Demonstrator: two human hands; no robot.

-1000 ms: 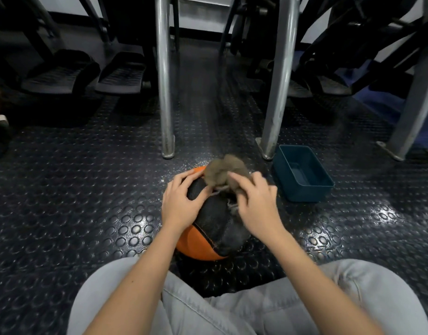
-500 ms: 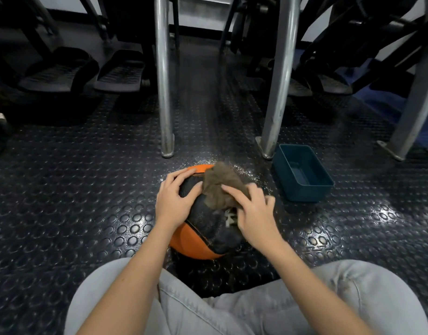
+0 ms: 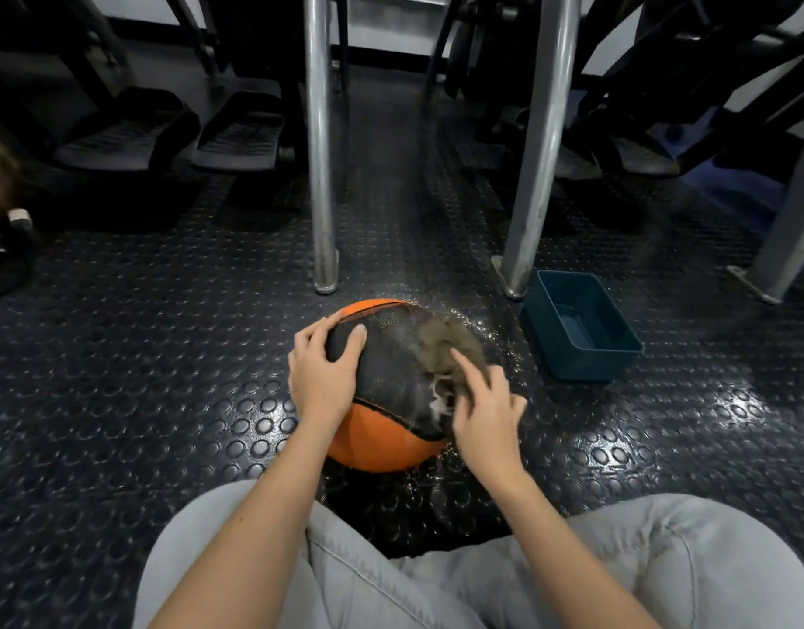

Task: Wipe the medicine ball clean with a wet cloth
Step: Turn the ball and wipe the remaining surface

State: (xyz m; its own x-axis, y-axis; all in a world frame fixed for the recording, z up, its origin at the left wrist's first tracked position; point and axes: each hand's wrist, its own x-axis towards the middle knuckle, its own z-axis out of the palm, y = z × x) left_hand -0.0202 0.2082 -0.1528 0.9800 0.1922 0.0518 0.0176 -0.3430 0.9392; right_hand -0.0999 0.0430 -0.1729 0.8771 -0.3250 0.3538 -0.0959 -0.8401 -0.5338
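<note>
Studded floor (image 3: 118, 365), teal tub (image 3: 586, 367) beside ball (image 3: 382, 442)

The floor (image 3: 118, 379) is dark rubber with round studs, and it shines wet at the middle right. A blue tub (image 3: 586, 367) stands on it at the right, open side up. Just left of the tub a steel pole (image 3: 538, 152) comes down to the floor, and a second pole (image 3: 320, 152) stands further left. Far left, two black footplates (image 3: 123, 133) lie side by side. Dark machine frames (image 3: 663, 84) fill the far right.
</note>
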